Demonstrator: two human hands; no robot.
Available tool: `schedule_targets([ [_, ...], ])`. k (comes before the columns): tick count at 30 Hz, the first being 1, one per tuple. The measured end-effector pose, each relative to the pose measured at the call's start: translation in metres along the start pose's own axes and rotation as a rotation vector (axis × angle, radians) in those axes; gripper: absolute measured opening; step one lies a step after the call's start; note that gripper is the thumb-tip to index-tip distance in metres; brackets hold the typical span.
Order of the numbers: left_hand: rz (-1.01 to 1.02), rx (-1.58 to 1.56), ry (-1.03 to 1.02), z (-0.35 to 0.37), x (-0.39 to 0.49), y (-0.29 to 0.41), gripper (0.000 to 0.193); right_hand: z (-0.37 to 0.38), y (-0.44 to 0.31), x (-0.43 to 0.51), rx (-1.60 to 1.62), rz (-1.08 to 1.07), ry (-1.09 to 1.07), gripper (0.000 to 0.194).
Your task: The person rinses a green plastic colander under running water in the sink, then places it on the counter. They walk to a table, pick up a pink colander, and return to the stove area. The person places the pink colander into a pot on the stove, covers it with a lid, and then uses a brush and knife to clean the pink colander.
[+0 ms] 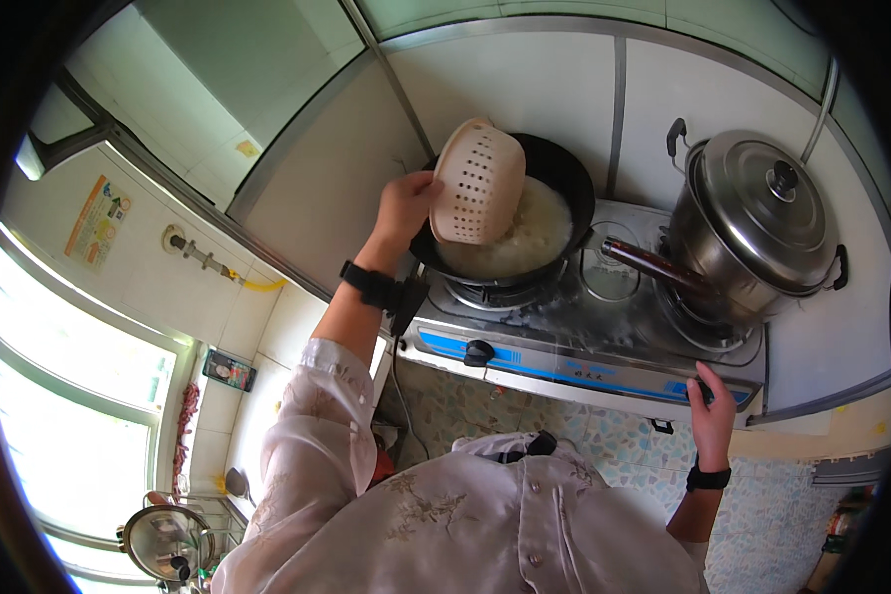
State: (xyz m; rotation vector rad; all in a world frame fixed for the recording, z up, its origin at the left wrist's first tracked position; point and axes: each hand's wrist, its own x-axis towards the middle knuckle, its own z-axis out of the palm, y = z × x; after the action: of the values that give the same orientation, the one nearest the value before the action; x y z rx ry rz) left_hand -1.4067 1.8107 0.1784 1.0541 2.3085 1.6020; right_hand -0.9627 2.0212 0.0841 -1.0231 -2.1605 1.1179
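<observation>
My left hand (pixel 405 210) grips the rim of a cream perforated plastic basket (pixel 482 185), tilted on its side over a black wok (pixel 557 160). Cloudy, pale liquid with froth (pixel 538 230) fills the lower part of the wok; the basket hides some of it. The wok sits on the left burner of a two-burner gas stove (pixel 557 327). My right hand (pixel 713 416) is at the stove's front right corner, with thumb and forefinger around the black right control knob (pixel 702 391). The left control knob (pixel 480 353) stands by itself on the front panel.
A lidded steel pot (pixel 757 223) stands on the right burner, and the wok's brown handle (pixel 661 267) reaches toward it. Pale panels (pixel 505 82) enclose the back. A gas valve (pixel 193 251) with a yellow hose, a phone (pixel 229 370) and a glass lid (pixel 167 542) are at the left.
</observation>
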Motion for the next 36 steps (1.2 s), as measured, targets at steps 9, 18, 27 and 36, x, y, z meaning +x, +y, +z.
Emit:
schedule_targets([
  [9, -0.167, -0.672, -0.078, -0.033, -0.022, 0.002, 0.028, 0.005, 0.013, -0.007, 0.008, -0.058, 0.030, 0.029],
  [18, -0.153, -0.698, -0.079, -0.028, -0.028, 0.011, 0.027, 0.000, 0.007, -0.015, -0.015, 0.026, 0.028, 0.030],
  [27, 0.249, 0.519, 0.047, 0.019, -0.032, 0.019, 0.021, -0.006, 0.026, -0.022, -0.065, -0.065, 0.101, 0.030],
  [36, 0.418, 0.667, -0.074, 0.052, -0.061, 0.028, 0.019, -0.015, 0.022, -0.026, -0.045, -0.005, 0.101, 0.030],
])
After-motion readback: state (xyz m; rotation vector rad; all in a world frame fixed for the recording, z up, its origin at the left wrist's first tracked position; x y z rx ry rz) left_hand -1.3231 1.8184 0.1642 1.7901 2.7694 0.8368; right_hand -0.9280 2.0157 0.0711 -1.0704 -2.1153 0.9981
